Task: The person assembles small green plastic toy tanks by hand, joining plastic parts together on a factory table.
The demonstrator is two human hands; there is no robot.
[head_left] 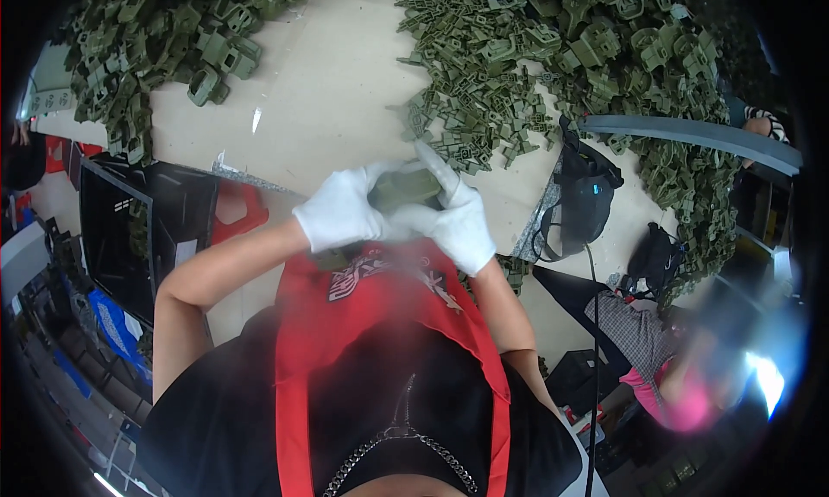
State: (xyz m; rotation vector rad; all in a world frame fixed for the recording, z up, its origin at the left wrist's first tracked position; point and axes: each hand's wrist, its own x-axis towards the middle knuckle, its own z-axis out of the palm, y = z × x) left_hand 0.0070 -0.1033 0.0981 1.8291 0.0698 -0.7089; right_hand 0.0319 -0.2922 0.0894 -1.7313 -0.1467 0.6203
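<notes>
Pale counter [319, 74] bearing heaps of olive-green plastic parts [484, 91]; at its near edge, white-gloved left hand [341, 212] and right hand [459, 231], fingers curled around one olive moulded piece [408, 186], probably light, stiff, slightly slick, best held by its sides

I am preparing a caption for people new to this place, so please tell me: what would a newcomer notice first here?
The eye would likely fall first on the bright red apron at the lower middle, with the white-gloved left hand and right hand just above it, holding a green part. Next might come the large green heap at the upper right and the smaller green heap at the upper left, both on the pale table.
</notes>
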